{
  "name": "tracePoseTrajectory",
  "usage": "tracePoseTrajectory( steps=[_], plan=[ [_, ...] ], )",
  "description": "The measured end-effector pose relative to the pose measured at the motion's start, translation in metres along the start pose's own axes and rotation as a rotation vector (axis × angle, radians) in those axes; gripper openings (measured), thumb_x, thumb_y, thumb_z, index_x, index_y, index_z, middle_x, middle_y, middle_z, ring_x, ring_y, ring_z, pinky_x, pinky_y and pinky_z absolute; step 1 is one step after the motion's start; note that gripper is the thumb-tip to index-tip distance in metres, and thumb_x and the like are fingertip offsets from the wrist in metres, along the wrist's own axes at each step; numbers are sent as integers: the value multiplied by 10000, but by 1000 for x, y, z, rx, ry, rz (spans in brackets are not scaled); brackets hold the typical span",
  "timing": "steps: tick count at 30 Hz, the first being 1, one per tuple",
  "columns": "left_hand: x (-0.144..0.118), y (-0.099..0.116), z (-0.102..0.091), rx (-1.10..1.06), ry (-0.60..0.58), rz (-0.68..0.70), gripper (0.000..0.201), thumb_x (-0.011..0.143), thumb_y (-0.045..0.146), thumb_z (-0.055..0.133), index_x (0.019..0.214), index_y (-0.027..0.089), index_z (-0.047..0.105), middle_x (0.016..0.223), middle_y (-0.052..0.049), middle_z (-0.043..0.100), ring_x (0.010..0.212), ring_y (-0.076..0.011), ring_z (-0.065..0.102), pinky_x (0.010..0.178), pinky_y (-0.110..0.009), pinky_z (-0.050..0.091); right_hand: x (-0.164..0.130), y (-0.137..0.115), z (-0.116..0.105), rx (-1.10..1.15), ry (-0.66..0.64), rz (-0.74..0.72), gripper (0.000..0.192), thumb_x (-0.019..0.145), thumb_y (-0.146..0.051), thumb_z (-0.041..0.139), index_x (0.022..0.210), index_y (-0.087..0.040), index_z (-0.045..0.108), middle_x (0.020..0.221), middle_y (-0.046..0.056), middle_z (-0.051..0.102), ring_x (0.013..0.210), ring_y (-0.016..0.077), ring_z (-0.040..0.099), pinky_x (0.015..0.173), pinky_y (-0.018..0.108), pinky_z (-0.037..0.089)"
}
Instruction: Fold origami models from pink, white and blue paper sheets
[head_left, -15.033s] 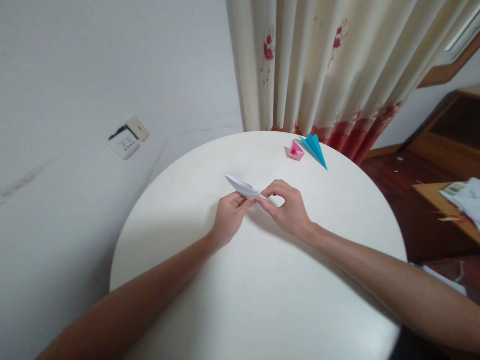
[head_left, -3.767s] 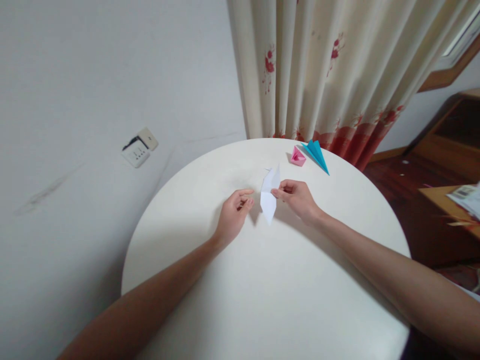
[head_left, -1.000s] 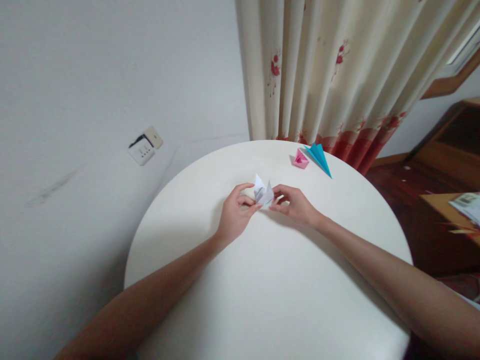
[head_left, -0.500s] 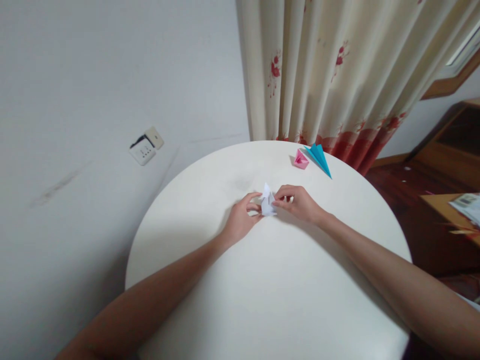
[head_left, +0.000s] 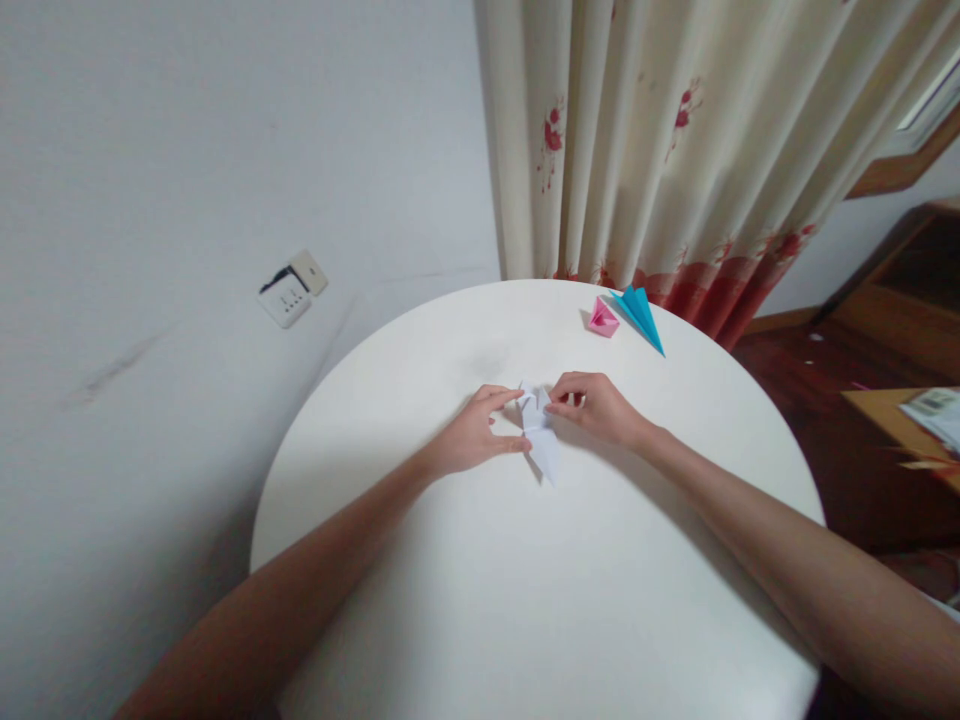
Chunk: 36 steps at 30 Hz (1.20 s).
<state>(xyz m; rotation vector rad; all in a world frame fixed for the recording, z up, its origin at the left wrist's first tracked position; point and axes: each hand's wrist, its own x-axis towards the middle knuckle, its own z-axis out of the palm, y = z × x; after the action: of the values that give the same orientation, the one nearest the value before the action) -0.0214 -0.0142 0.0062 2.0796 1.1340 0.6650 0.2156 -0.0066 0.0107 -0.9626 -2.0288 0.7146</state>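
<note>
A small piece of white folded paper, an origami shape with pointed flaps, is on the table between my hands. One long flap points down toward me. My left hand holds its left side, with the thumb at the fold of the lower flap and the fingertips at the upper left edge. From the right, my right hand pinches the upper right flap between thumb and forefinger, its other fingers curled.
The round white table stands against the wall and curtain. At its far right edge lie a pink folded paper and a blue paper plane. A wall socket is at left.
The paper's upper point has come down, and a long flap now extends toward me. My left thumb and fingers have spread wider along its left side. My right hand stays almost still.
</note>
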Motion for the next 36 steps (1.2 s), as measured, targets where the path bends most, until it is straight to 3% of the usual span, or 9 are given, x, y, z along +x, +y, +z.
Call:
tracePoseTrajectory(
  steps=[2,4,9,14,18,23,27,30,36],
  plan=[
    [0,2,9,69,106,28,532,748,392,770,1237,233,632,1276,-106,555,1172,-264,537,984,-416,447,0,1,1,0,2,3,139,831,-287,658,747,-189,710,737,28,657,653,147,539,642,281,416],
    [0,3,19,191,161,79,412,722,370,797,1097,236,690,1263,-84,582,1196,-280,517,1054,-443,379,0,2,1,2,8,9,147,830,-301,660,753,-187,712,743,30,661,655,148,540,640,281,416],
    [0,1,28,311,144,112,279,713,378,810,930,234,709,1204,-72,647,1165,-295,538,1016,-442,386,1,-2,2,8,15,29,157,832,-304,650,745,-187,707,750,34,673,642,147,535,634,287,419],
    [1,-3,24,317,140,115,373,688,389,831,996,223,701,1033,-65,692,1010,-272,597,930,-406,424,0,-1,5,11,2,52,143,832,-294,646,762,-180,699,755,27,674,646,146,542,632,285,416],
    [2,-5,26,318,157,124,431,663,408,848,1022,222,701,1055,-66,694,1017,-275,599,924,-403,425,0,1,4,-17,-50,44,151,824,-326,674,854,-182,707,807,32,675,710,164,571,665,291,428],
    [2,-8,28,305,182,132,549,667,436,842,1143,220,673,1108,-77,695,1047,-282,601,932,-407,426,-2,2,5,-182,-185,-41,389,690,-438,815,960,-187,689,923,72,660,834,218,583,754,324,445],
    [2,-7,28,317,178,113,537,667,414,845,1134,213,672,1124,-76,690,1047,-276,599,941,-407,428,-3,4,7,-275,-227,-41,371,673,-428,831,913,-188,683,982,91,648,932,250,584,801,327,451],
    [1,-3,27,351,137,88,405,714,417,810,1043,213,690,1087,-64,692,1029,-259,600,936,-397,436,-3,5,6,-285,-250,-15,298,705,-355,809,920,-183,694,981,85,648,940,247,589,809,324,452],
    [-3,-1,23,400,106,66,551,716,462,796,1179,208,637,1376,-86,562,1285,-278,482,1100,-423,343,-2,5,4,-253,-238,-11,257,717,-309,793,916,-170,707,962,80,659,910,238,590,810,332,452]
  ],
)
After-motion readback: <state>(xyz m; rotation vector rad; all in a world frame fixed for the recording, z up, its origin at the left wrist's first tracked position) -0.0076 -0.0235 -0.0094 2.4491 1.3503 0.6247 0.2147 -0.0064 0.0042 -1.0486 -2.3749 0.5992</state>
